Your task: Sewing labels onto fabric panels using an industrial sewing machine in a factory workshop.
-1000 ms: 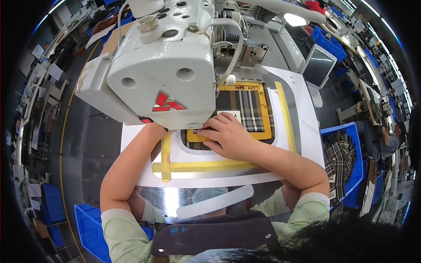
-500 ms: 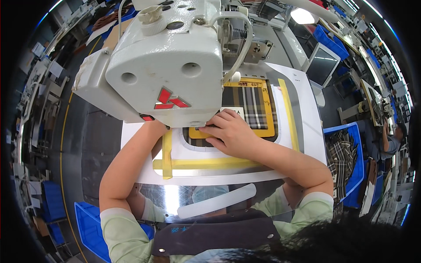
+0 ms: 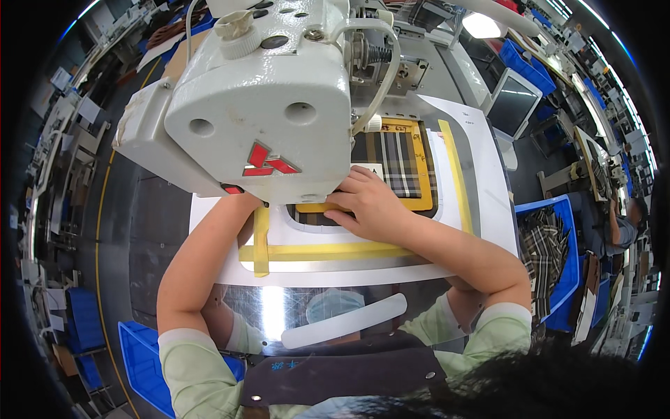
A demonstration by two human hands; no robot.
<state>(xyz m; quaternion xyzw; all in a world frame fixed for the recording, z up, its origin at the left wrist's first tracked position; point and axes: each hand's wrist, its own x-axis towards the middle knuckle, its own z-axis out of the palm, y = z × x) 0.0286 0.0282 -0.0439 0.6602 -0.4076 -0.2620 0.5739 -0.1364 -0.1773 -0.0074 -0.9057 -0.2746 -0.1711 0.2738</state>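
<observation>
My right hand (image 3: 370, 206) lies palm down with its fingers stretched over the near edge of a yellow frame (image 3: 421, 167). Dark plaid fabric (image 3: 398, 157) shows inside this frame, with a small white tag (image 3: 377, 170) beside my fingertips. My left forearm (image 3: 209, 255) reaches under the white sewing machine head (image 3: 258, 133), which hides the fingers of that hand. Beneath the frame lies a white sheet (image 3: 335, 276) crossed by strips of yellow tape (image 3: 335, 252). The needle area is hidden behind the machine head.
A blue bin (image 3: 569, 258) of plaid pieces stands at the right, and another blue bin (image 3: 143, 366) at the lower left. A curved white strip (image 3: 345, 321) rests on the shiny near table edge. A screen (image 3: 513, 101) and a seated person (image 3: 621, 227) are farther right.
The white sheet and the yellow frame have shifted slightly away from me and to the left. My right hand stays on the frame, and my left hand remains hidden.
</observation>
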